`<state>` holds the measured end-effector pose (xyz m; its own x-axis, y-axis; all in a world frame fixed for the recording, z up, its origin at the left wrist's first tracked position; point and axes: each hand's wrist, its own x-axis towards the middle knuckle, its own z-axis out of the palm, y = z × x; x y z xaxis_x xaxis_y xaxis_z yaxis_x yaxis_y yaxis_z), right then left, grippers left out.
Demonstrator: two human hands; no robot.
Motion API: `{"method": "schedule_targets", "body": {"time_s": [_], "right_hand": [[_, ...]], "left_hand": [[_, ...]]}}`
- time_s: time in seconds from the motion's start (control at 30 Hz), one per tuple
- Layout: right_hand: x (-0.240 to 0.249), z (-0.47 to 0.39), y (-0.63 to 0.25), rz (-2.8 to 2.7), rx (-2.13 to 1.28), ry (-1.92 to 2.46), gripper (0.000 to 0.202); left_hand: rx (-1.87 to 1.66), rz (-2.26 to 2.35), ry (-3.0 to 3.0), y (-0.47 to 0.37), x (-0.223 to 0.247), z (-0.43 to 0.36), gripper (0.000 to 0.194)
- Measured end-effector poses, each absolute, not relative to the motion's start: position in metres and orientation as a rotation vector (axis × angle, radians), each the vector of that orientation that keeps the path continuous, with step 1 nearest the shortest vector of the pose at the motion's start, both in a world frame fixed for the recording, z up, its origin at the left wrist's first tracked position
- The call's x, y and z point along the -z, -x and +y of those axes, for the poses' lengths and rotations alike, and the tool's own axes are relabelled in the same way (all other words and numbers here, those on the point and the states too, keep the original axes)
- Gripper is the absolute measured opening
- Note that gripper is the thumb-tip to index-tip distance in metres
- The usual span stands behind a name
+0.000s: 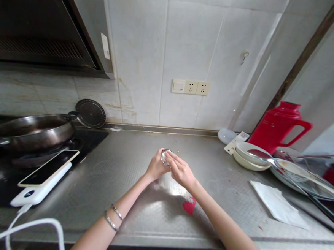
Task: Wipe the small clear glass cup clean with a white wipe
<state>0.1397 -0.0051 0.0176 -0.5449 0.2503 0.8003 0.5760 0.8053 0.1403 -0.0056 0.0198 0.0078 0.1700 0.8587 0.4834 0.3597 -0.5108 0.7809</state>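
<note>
Over the middle of the steel counter (117, 182), my two hands meet around a small shiny, silvery thing (164, 157), which could be foil or glass; its kind is not plain. My left hand (156, 167) is closed around its side. Fingers of my right hand (183, 172) press together against its top and right edge, where a whitish bit shows. Most of the thing is hidden by the fingers. Below my right wrist, a red torn scrap (189, 205) lies on the counter.
At left, a pan (37, 131) sits on the black hob, beside a phone (51, 169) and a white power bank (36, 192) with a cable. Rightward are a red thermos flask (275, 127), stacked bowls (251, 161), utensils on a plate and a white paper napkin (277, 204).
</note>
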Motion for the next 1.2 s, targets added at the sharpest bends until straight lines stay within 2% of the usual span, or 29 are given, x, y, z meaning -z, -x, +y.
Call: {"method": "schedule_targets", "body": {"time_s": [0.3,0.43,0.6,0.97,1.2], "right_hand": [[-0.011,-0.012,-0.142,-2.096,0.394,0.629,0.051],[-0.008,-0.006,-0.149,-2.0,0.328,0.692,0.055],[-0.005,-0.007,-0.15,-1.9,0.282,0.722,0.053],[-0.007,-0.005,-0.157,-1.902,0.235,0.728,0.049],[-0.001,-0.017,-0.146,-1.876,0.19,0.692,0.047]], "left_hand": [[-1.293,1.117,-1.794,0.002,-0.001,0.022,0.057],[-1.292,0.977,-1.653,-0.002,-0.007,0.017,0.05],[-1.288,0.822,-1.529,-0.006,-0.015,0.009,0.046],[-1.319,0.79,-1.527,-0.006,-0.013,0.009,0.052],[-1.29,0.878,-1.495,-0.005,-0.01,0.012,0.049]]}}
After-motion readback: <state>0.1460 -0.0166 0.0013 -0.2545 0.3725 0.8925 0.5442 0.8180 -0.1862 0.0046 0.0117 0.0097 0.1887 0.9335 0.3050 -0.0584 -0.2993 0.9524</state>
